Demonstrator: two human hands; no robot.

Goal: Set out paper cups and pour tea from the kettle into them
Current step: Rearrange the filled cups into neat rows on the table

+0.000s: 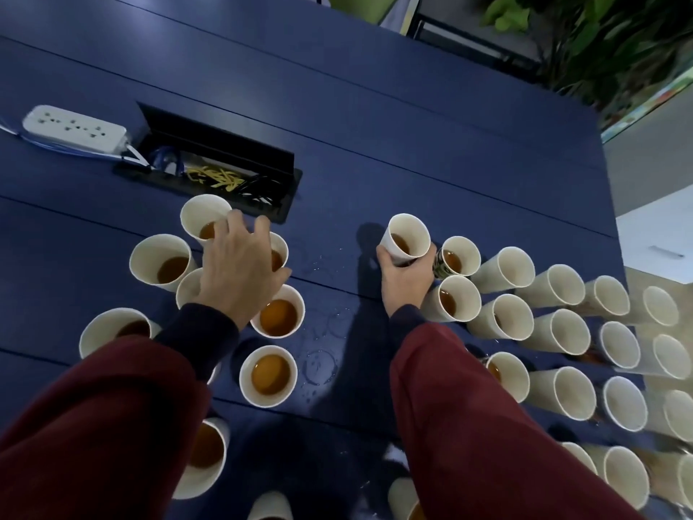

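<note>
On the dark blue worktop, many paper cups are set out in two groups: a loose left cluster and tight right rows. Tea is seen in the left cups and in the nearer right ones; the contents of the far right cups cannot be judged. One tilted cup is gripped low on its wall by the right hand, fingers and thumb curled round it, a little tea inside, just beside the top of the right rows. Whether its base touches the worktop cannot be told. The left hand is held over the left cluster, fingers spread and relaxed, nothing gripped; contact with the rims beneath cannot be told. No kettle is in view. Drips and wet rings are noted between the groups. A white power strip and an open cable box lie beyond the cups.

Handling, as judged: the cups are light, thin-walled and easily crushed or tipped. A gentle hold at mid-wall is advised, never at the rim. The tilted cup should be levelled to avoid spills. Neighbours are packed close and could be knocked. The wet worktop may let bases slide.
</note>
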